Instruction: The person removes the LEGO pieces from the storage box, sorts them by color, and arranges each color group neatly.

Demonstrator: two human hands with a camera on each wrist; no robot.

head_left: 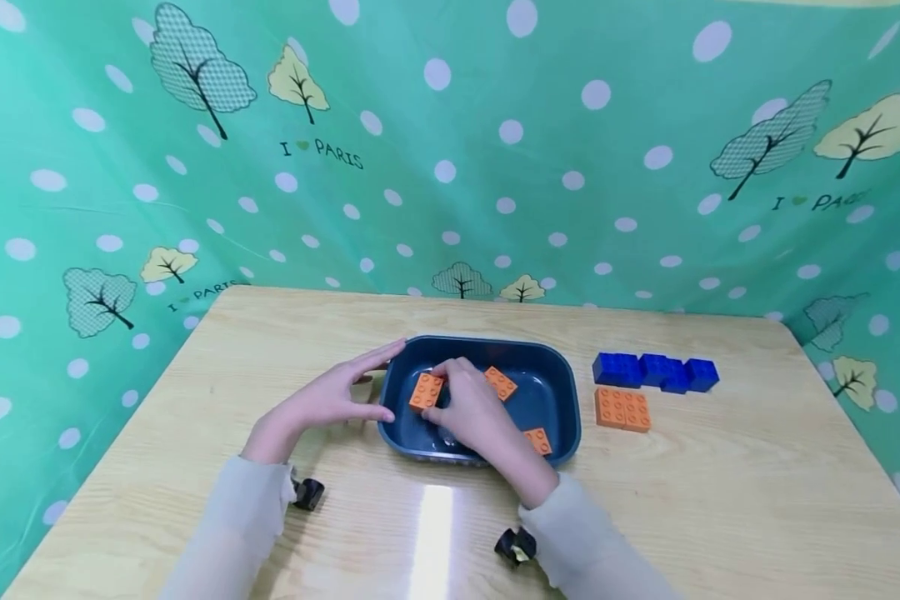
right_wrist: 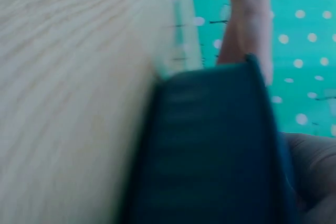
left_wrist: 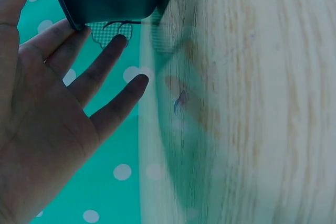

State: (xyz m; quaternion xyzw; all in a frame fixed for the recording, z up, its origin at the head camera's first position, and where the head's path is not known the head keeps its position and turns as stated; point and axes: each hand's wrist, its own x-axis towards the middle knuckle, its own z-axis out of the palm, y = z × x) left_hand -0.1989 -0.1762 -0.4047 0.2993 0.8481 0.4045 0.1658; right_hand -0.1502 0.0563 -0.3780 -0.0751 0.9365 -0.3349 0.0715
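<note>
A dark blue plastic box (head_left: pixel 525 410) with rounded corners sits on the table. My right hand (head_left: pixel 471 407) reaches inside and pinches an orange toy brick (head_left: pixel 426 392) between thumb and fingers, near the box's left end. Two more orange bricks lie in the box, one by the far wall (head_left: pixel 501 382) and one at the near right, partly behind my wrist. With spread, fairly straight fingers, my left hand (head_left: pixel 337 393) touches the box's left rim; in the left wrist view its palm (left_wrist: pixel 47 124) faces the camera. The right wrist view shows mostly the box's outer wall (right_wrist: pixel 210 145).
Right of the box, several blue bricks (head_left: pixel 656 372) stand in an uneven row. Closer to me lie orange bricks (head_left: pixel 622 409) side by side. A green dotted cloth (head_left: pixel 450 167) hangs behind the wooden table (head_left: pixel 735 500) and along its sides.
</note>
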